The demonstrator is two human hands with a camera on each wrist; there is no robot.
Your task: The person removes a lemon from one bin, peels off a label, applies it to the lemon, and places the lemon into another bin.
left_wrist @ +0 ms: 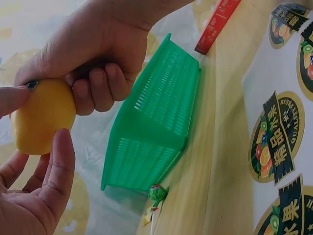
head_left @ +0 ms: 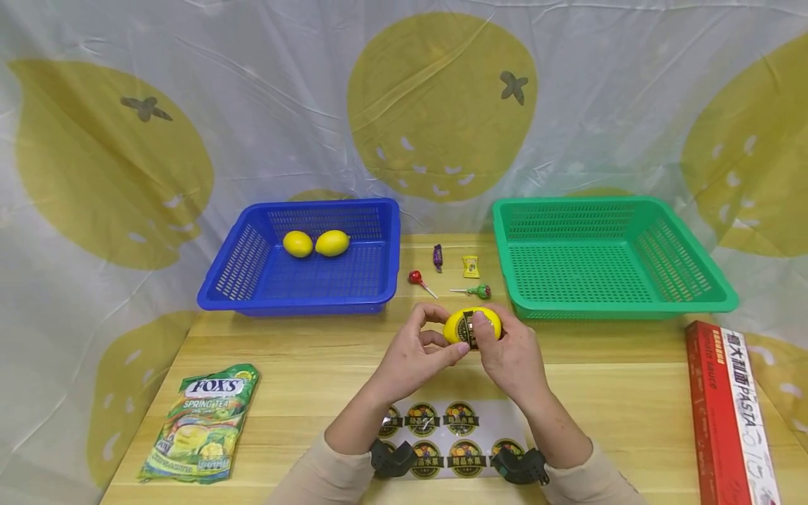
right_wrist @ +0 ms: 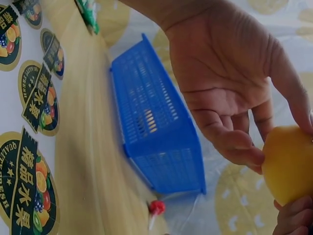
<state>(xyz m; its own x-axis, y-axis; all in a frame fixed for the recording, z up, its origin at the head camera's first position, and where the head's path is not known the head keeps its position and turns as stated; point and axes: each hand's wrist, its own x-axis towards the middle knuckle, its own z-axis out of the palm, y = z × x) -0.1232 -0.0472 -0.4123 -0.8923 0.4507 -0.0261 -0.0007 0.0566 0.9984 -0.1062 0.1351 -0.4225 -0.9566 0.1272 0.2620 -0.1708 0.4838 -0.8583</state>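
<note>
Over the middle of the table, a yellow lemon bears a black-and-gold round label. My left hand grips its left end between thumb and fingers; the left wrist view shows these fingertips around the lemon. On the other side, my right hand holds the lemon, its thumb pressing over the label. Several curled fingers of the right hand show beside the fruit in the left wrist view. Below the forearms lies a sheet of round fruit labels, partly hidden by the wrists.
A blue basket holding two lemons stands back left, a green basket back right. Between them lie a red lollipop, green lollipop, purple candy and yellow candy. Candy bag left; pasta box right.
</note>
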